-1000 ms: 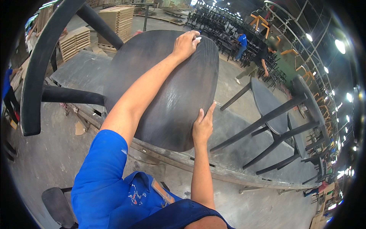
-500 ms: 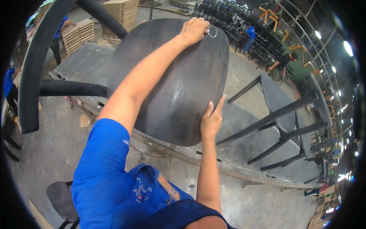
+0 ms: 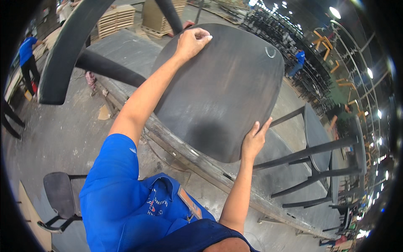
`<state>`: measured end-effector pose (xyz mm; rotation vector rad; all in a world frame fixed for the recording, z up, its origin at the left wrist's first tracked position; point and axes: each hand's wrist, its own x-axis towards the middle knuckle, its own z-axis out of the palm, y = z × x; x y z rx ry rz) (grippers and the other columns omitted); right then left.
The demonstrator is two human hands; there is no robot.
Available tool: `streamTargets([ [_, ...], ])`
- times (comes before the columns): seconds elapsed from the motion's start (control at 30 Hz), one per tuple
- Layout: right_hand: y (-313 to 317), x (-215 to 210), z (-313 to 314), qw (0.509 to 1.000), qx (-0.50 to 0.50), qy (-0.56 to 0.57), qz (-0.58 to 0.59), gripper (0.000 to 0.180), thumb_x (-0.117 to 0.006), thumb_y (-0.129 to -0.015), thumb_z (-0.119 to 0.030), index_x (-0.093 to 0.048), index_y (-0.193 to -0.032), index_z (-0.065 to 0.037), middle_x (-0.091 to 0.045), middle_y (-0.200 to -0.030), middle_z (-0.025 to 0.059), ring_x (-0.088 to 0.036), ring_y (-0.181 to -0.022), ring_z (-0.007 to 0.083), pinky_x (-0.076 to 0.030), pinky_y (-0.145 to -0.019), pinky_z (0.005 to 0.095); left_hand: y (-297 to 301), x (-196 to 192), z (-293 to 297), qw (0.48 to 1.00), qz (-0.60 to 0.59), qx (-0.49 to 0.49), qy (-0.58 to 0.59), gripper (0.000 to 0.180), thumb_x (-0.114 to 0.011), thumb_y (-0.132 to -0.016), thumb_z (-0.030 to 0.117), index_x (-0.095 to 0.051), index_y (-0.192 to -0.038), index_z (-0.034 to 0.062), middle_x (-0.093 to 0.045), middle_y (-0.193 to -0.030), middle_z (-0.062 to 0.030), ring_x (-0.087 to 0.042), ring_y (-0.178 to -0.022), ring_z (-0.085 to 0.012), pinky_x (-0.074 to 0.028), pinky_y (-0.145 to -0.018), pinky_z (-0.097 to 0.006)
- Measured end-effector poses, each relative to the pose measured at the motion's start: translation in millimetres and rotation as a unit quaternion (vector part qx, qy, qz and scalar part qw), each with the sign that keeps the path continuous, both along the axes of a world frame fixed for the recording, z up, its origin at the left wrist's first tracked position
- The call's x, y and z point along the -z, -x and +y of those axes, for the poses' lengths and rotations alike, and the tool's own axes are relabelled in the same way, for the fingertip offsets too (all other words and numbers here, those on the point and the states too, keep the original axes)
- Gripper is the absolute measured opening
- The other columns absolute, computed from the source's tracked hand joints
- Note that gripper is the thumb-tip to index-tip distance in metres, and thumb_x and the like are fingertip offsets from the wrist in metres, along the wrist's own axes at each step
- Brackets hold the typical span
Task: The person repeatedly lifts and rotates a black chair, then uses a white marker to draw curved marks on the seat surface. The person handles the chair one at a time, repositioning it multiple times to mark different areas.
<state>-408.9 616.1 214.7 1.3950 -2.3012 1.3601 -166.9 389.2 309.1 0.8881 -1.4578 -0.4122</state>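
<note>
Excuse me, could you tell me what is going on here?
A person handles a dark chair at a bench. The left hand pinches a small white piece over the far left of the seat; the right hand is at its right edge. A curved white mark shows at the far right. More chairs are to the right.

Your floor (image 3: pixel 63 143) is fairly bright; ceiling lamps (image 3: pixel 334 12) glare upper right, the seat (image 3: pixel 235 80) shows faint sheen and a soft dark patch (image 3: pixel 208 134), and fisheye distortion curves your desk (image 3: pixel 121 52).
</note>
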Motion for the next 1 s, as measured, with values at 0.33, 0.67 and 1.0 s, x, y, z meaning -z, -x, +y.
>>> streamTargets([
  [0.33,1,1,-6,1.0,-0.014,0.017,0.019,0.056,-0.039,-0.1,-0.034,-0.022,-0.147,-0.009,-0.045,-0.136,0.0256,-0.05,-0.118,0.0426,-0.044,-0.095,0.0446,45,12,18,0.973,-0.193,-0.067,0.109,0.014,-0.069,-0.079,0.025,-0.071,-0.084,0.0117,-0.067,-0.084,-0.0048,-0.06,-0.088,-0.0255,-0.047,-0.078,-0.038],
  [0.67,-4,-3,-6,0.999,-0.015,0.029,0.037,0.055,-0.039,-0.1,-0.032,-0.022,-0.147,-0.009,-0.047,-0.134,0.0268,-0.05,-0.118,0.0433,-0.044,-0.094,0.0446,-4,27,8,0.929,-0.334,-0.099,0.128,0.011,-0.066,-0.081,0.019,-0.067,-0.09,0.0114,-0.065,-0.087,-0.0065,-0.059,-0.088,-0.0284,-0.047,-0.077,-0.04],
  [1.0,-3,-4,-10,0.998,-0.027,0.031,0.045,0.053,-0.038,-0.1,-0.028,-0.024,-0.147,-0.008,-0.038,-0.142,0.0253,-0.042,-0.128,0.0405,-0.038,-0.103,0.0416,-1,24,-19,0.992,-0.085,-0.021,0.095,0.017,-0.061,-0.087,0.017,-0.059,-0.097,0.0044,-0.065,-0.089,-0.014,-0.06,-0.092,-0.0331,-0.046,-0.079,-0.043],
])
